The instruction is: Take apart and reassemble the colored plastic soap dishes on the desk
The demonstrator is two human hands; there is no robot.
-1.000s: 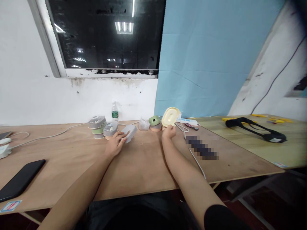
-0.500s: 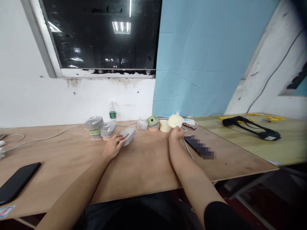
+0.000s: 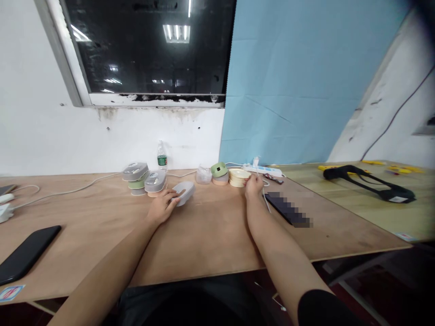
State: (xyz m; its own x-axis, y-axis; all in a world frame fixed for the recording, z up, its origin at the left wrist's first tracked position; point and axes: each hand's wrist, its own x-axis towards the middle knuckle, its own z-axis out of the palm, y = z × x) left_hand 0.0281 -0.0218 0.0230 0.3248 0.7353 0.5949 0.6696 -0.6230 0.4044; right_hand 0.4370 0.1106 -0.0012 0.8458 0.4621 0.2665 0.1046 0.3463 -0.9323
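Yellow lid [image 3: 239,177] lowered, flat — beside right grip [image 3: 254,184]

Water bottle [image 3: 162,159], black phone [image 3: 27,253], perhaps a headstrap [image 3: 335,173]

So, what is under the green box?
The green box sits on a pink box. What is under the pink one, and inside either, is covered.

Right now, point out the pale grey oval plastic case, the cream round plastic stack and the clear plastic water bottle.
Pale grey oval plastic case [image 3: 187,190]: head view, right end.
Cream round plastic stack [image 3: 237,177]: head view, side.
Clear plastic water bottle [image 3: 162,159]: head view, label.
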